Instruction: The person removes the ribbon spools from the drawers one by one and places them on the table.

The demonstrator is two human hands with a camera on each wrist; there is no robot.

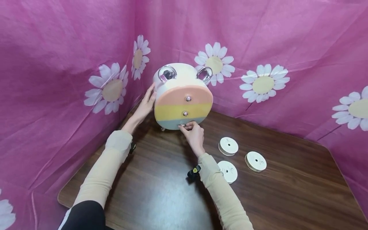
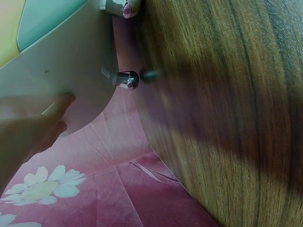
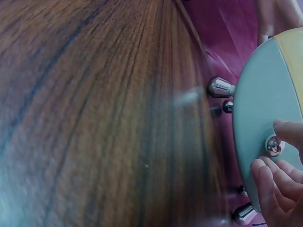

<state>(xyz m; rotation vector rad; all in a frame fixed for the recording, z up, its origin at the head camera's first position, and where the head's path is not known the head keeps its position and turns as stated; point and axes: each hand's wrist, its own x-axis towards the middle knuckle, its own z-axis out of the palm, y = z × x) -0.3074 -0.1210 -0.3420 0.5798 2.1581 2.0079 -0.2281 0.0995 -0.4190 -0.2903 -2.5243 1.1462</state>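
A white rounded mini drawer cabinet [image 1: 181, 75] with two silver ring-shaped ears stands on short silver feet at the back of the table. Its front has a pink drawer [image 1: 172, 95], a yellow drawer [image 1: 169, 111] and a blue-grey drawer [image 1: 169, 124], each with a silver knob, all flush. Against the cabinet's left side rests my left hand [image 1: 146, 103], fingers extended, as the left wrist view also shows. My right hand [image 1: 195, 134] has its thumb and bent fingers round the lowest knob [image 3: 274, 145]. How firmly they touch it is hard to tell.
Right of my right arm lie three white ribbon spools, one [image 1: 229, 145] nearer the cabinet, one [image 1: 256, 160] farther right, and one [image 1: 229, 172] partly behind my sleeve. Pink cloth [image 1: 178, 28] with daisies hangs close behind the brown wooden table [image 1: 287, 191].
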